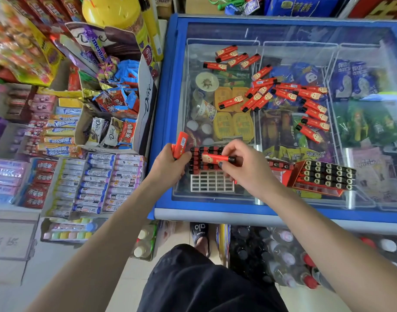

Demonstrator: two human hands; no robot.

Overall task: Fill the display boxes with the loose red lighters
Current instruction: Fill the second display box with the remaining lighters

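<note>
Now right hand (242, 170) grip pinches one red lighter (217, 158) sideways over the white tray (212, 183); left hand (170, 167) clutches spare lighters (180, 146). Turn it upright, cap up, drop into next empty slot.

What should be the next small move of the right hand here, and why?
Probably turn the lighter in the right hand upright and push it into an empty slot of the white tray. The hand holds it sideways just above the tray, whose near rows are open while the far rows are already filled.

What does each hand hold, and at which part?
The right hand pinches one lighter near its black top end. The left hand grips lighters by their lower ends.
</note>
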